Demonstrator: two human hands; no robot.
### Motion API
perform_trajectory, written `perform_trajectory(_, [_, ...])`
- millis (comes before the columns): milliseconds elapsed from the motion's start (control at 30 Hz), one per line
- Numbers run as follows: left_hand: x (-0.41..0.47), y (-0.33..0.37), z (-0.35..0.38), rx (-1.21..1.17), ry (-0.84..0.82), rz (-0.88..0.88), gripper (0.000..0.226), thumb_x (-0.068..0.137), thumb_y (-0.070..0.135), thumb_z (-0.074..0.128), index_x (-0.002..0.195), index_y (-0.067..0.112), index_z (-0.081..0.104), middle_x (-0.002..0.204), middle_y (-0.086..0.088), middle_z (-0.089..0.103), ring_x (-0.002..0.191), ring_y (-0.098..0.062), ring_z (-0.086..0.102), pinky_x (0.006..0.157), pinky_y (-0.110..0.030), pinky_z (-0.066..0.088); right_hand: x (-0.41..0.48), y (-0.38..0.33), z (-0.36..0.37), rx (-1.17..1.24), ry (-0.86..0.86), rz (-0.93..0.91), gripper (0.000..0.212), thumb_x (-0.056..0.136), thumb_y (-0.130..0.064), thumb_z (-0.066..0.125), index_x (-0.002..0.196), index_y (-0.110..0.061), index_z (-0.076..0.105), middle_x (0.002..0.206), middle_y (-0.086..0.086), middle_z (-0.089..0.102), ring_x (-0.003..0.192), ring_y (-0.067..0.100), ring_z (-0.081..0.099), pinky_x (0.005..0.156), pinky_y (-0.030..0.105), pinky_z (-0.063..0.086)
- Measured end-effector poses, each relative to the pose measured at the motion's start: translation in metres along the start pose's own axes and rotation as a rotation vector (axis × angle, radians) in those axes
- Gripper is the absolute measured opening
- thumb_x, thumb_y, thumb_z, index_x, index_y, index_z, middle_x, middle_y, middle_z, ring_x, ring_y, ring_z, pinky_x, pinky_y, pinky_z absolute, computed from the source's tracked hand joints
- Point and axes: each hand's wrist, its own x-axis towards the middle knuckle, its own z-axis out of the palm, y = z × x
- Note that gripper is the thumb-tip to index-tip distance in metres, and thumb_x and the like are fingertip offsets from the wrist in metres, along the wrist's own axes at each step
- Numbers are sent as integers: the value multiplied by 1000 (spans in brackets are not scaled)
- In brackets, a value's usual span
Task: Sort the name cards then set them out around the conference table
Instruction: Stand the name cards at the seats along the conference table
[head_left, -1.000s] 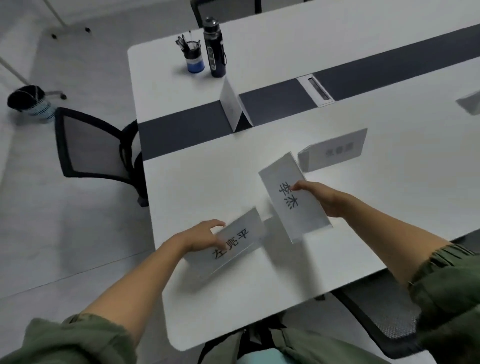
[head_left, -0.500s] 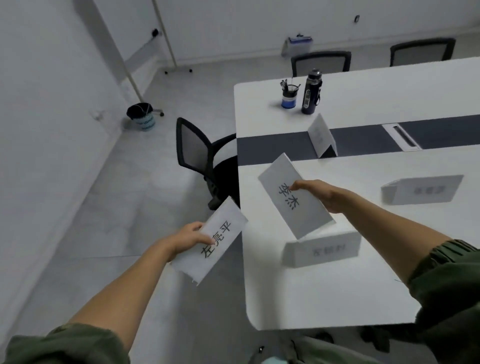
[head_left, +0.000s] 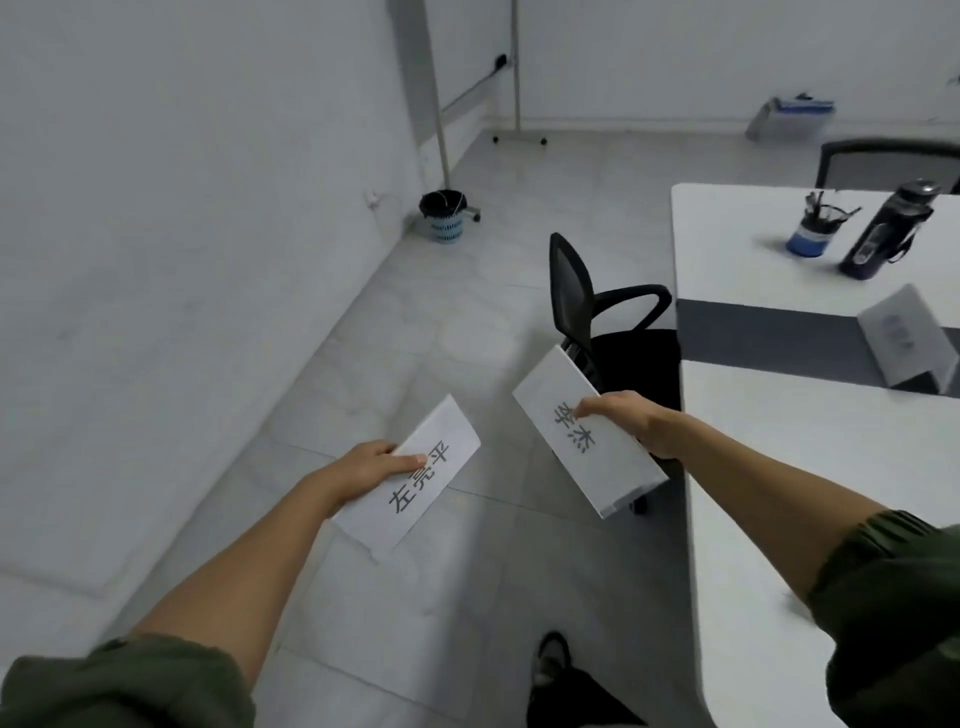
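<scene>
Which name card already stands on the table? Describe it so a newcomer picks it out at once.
Find the white conference table on the right, then its dark centre strip. A folded tent card stands there, nearer than the pen cup and black bottle. Unlike the left card and right card, both hand-held, it stands free.

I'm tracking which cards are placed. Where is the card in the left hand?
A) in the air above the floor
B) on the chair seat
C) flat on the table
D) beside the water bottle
A: the left hand grips the name card above the floor, clear of the table.
</scene>
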Motion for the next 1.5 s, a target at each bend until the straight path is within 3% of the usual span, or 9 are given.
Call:
perform_trajectory(133, [45, 0, -45, -22, 22, -4, 36, 84, 34, 73, 111, 12, 63, 95, -8, 73, 73, -21, 70, 62, -26, 53, 61, -41, 18, -27, -18, 24, 40, 79, -35, 72, 106, -5, 68, 96, 18, 75, 88, 36, 73, 85, 47, 58])
perform_trajectory(300, [115, 13, -120, -33, 65, -6, 41, 80, 38, 75, 111, 14, 64, 98, -8, 74, 82, -24, 72, 73, -32, 56, 167, -110, 39, -22, -57, 46, 64, 58, -46, 78, 105, -3, 69, 91, 15, 76, 86, 35, 73, 91, 50, 56])
perform_trajectory(400, [161, 34, -172, -47, 85, -39, 44, 80, 39, 76, 114, 14, 62, 97, -7, 74, 81, -22, 73, 70, -30, 56, 222, -175, 49, -32, -77, 41, 44, 73, -41, 75, 99, -7, 67, 91, 15, 73, 86, 34, 70, 88, 44, 57])
perform_trajectory(533, [224, 65, -232, -77, 122, -44, 48, 80, 40, 76, 116, 13, 61, 100, -5, 73, 82, -20, 72, 68, -29, 55, 304, -245, 53, -48, -102, 12, 70, 53, -52, 75, 106, -8, 69, 98, 16, 74, 86, 36, 72, 83, 50, 59])
perform_trajectory(733, [322, 106, -289, -57, 103, -55, 48, 78, 39, 77, 114, 13, 61, 99, -5, 73, 84, -20, 72, 74, -31, 56, 396, -305, 44, -79, -96, 38, 57, 62, -43, 79, 103, -5, 71, 93, 16, 75, 81, 35, 73, 78, 50, 60])
perform_trajectory(867, [414, 147, -331, -39, 68, -18, 48, 77, 40, 78, 114, 13, 61, 100, -6, 73, 84, -21, 72, 76, -33, 57, 474, -341, 19, -90, -24, 74, 46, 72, -40, 76, 104, -6, 70, 92, 15, 75, 84, 34, 73, 83, 46, 59])
perform_trajectory(1000, [512, 197, -375, 3, 18, 15, 51, 77, 42, 78, 115, 12, 62, 102, -7, 73, 86, -22, 72, 78, -35, 57, 547, -385, -14, -70, 79, 85, 38, 81, -37, 72, 104, -6, 71, 93, 13, 75, 83, 30, 71, 75, 35, 56])
perform_trajectory(1200, [633, 306, -424, 113, -93, 80, 59, 70, 48, 80, 114, 12, 61, 101, -8, 72, 85, -24, 72, 80, -36, 57, 616, -447, -71, -7, 183, 115, 21, 82, -35, 71, 88, -15, 70, 89, 10, 75, 78, 27, 70, 84, 40, 54])
perform_trajectory(1500, [811, 453, -397, 232, -286, 119, 54, 75, 41, 79, 116, 13, 61, 99, -9, 74, 82, -27, 73, 75, -38, 59, 723, -453, -185, 153, 321, 270, 32, 76, -38, 74, 94, -11, 72, 89, 10, 76, 85, 31, 73, 88, 49, 57])
